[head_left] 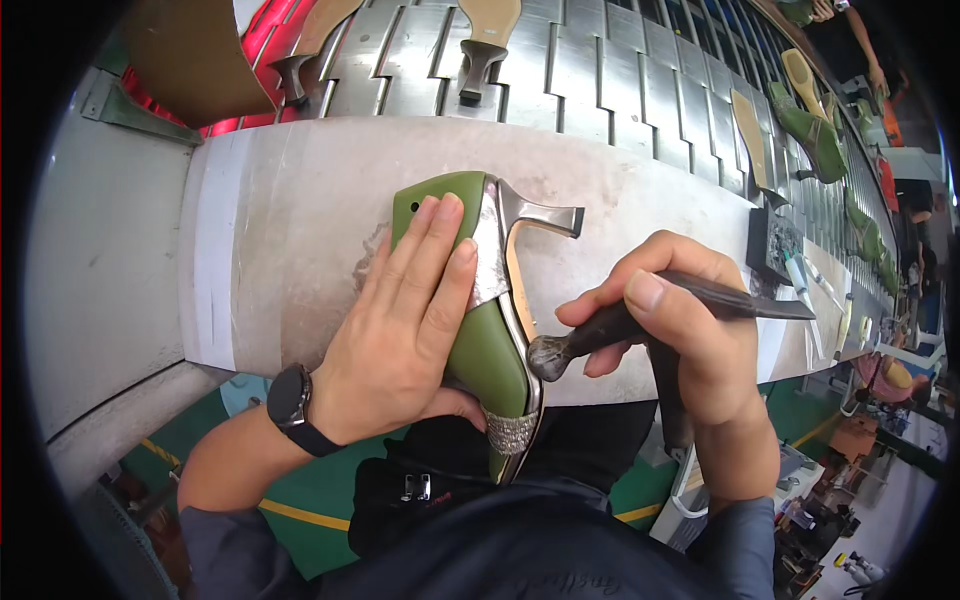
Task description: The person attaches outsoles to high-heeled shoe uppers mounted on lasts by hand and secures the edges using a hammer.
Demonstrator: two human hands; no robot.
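Note:
A silver high-heeled shoe (pixel 490 262) on a green shoe last (pixel 488 352) lies on its side on the worktable, heel up and to the right. My left hand (pixel 405 310) holds it down, its fingers laid along the last and its thumb near the glittery toe strap (pixel 511 432). In my right hand (pixel 690 335) is a dark shoemaker's hammer (pixel 590 338), gripped around the handle and neck. The hammer's round face is at the edge of the sole, around mid-shoe; whether it touches cannot be made out.
The pale worktable (pixel 290 250) runs across in front of me. Beyond it, a slatted metal conveyor (pixel 600 80) carries heeled soles (pixel 487 45) and green lasts (pixel 815 130). A dark box (pixel 772 245) with tools stands at the table's right. Other people are at the far right.

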